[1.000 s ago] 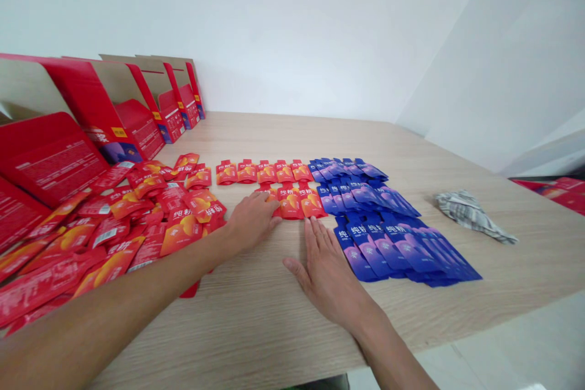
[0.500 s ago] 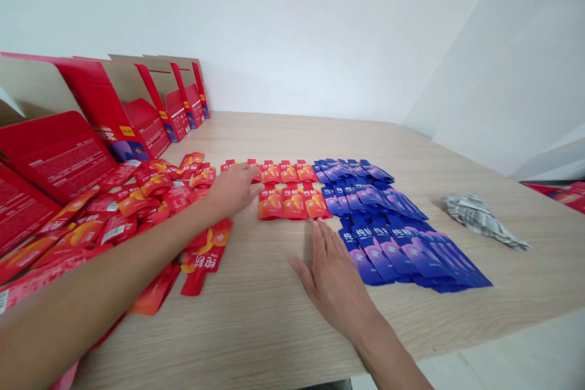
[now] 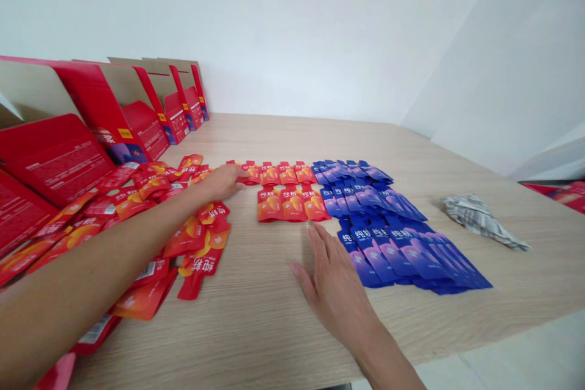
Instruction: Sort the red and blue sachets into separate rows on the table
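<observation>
My left hand (image 3: 223,182) reaches over the loose pile, palm down with fingers stretched out. Its fingertips touch the left end of the back row of red-orange pouches (image 3: 269,174). A shorter front row of red-orange pouches (image 3: 293,204) lies just nearer to me. Below that row my right hand (image 3: 336,283) rests on the table, fingers extended and thumb apart, holding nothing. To its right, blue-purple pouches (image 3: 402,250) lie overlapped in several rows. Jumbled red-orange pouches (image 3: 153,183) are heaped on the left, partly hidden under my left forearm.
Red cardboard boxes (image 3: 150,128) stand with raised flaps along the left side, up to the wall. A crumpled checked cloth (image 3: 482,219) lies on the wooden table (image 3: 274,317) at the right. Beyond the right edge is more red packaging (image 3: 562,198).
My left hand has drawn slightly left, from over the rows to the back row's left end, uncovering pouches there. My right hand stays nearly in place.
</observation>
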The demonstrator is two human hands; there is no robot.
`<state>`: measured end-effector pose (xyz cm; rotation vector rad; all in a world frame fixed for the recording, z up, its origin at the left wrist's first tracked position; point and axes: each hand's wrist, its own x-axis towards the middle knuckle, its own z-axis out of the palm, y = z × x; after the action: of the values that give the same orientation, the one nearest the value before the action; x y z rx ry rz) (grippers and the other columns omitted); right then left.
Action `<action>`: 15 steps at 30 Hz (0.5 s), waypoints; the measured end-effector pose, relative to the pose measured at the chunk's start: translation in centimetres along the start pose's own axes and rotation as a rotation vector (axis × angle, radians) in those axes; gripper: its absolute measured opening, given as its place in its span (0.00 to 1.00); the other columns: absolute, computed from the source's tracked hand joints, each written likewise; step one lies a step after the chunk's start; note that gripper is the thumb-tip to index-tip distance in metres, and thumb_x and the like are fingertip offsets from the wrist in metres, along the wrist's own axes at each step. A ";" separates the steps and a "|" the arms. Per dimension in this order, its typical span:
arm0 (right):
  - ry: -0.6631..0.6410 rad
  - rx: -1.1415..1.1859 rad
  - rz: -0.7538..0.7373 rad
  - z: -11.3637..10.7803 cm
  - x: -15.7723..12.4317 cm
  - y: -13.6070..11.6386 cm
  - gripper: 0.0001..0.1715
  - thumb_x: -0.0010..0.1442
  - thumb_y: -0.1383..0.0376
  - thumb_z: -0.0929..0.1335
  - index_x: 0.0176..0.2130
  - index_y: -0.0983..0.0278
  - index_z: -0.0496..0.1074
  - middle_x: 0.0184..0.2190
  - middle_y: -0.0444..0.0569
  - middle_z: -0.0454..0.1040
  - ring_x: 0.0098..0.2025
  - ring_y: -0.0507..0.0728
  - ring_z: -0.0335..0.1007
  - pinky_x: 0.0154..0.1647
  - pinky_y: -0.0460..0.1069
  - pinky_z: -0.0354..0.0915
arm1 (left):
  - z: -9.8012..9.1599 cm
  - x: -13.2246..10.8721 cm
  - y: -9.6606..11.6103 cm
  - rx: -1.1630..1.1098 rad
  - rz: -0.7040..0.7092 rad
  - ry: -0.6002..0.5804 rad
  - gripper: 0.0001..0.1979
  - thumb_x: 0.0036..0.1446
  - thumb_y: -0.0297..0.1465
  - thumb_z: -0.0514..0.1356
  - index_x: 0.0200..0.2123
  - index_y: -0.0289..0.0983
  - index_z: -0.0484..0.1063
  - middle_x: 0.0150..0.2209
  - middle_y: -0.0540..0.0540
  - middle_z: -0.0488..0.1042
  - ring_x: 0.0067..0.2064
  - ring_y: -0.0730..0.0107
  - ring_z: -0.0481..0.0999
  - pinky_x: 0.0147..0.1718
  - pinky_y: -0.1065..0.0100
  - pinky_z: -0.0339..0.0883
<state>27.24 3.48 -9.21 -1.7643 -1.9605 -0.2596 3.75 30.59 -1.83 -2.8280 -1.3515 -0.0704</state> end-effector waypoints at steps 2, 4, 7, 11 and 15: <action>0.003 0.006 0.006 0.1 0.0 0.0 0.38 0.75 0.52 0.64 0.72 0.70 0.57 0.70 0.69 0.65 0.71 0.71 0.64 0.69 0.68 0.66 | 0.1 0.1 -0.2 -0.002 0.004 0.008 0.19 0.67 0.36 0.58 0.56 0.42 0.82 0.55 0.41 0.83 0.59 0.53 0.80 0.60 0.61 0.69; 0.006 0.008 0.012 0.2 -0.1 0.0 0.38 0.74 0.52 0.64 0.73 0.70 0.56 0.70 0.69 0.65 0.71 0.71 0.64 0.70 0.69 0.65 | 0.2 0.2 -0.3 -0.009 0.005 0.013 0.19 0.67 0.35 0.57 0.56 0.42 0.82 0.55 0.41 0.84 0.59 0.54 0.80 0.60 0.61 0.69; 0.011 -0.003 0.008 0.3 -0.1 0.0 0.38 0.74 0.52 0.64 0.72 0.71 0.57 0.70 0.70 0.65 0.72 0.72 0.63 0.70 0.69 0.64 | 0.3 0.4 -0.6 -0.026 0.004 0.023 0.19 0.67 0.35 0.57 0.56 0.43 0.82 0.56 0.42 0.84 0.59 0.55 0.79 0.61 0.61 0.69; -0.001 -0.017 0.005 0.3 -0.1 0.0 0.39 0.74 0.52 0.65 0.71 0.73 0.58 0.70 0.71 0.65 0.71 0.72 0.63 0.70 0.68 0.64 | 0.5 0.5 -1.0 -0.039 -0.012 0.038 0.20 0.66 0.35 0.58 0.57 0.44 0.82 0.57 0.44 0.83 0.61 0.57 0.79 0.62 0.62 0.68; -0.008 -0.027 0.005 0.3 -0.1 -0.1 0.39 0.73 0.52 0.65 0.71 0.75 0.58 0.70 0.72 0.64 0.72 0.72 0.62 0.71 0.68 0.64 | 0.7 0.6 -1.4 -0.033 -0.022 0.040 0.19 0.67 0.35 0.58 0.56 0.43 0.82 0.57 0.43 0.83 0.60 0.56 0.79 0.61 0.62 0.69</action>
<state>27.11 3.50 -9.56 -1.7896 -1.9667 -0.2787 3.01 31.95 -2.48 -2.8222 -1.3861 -0.1499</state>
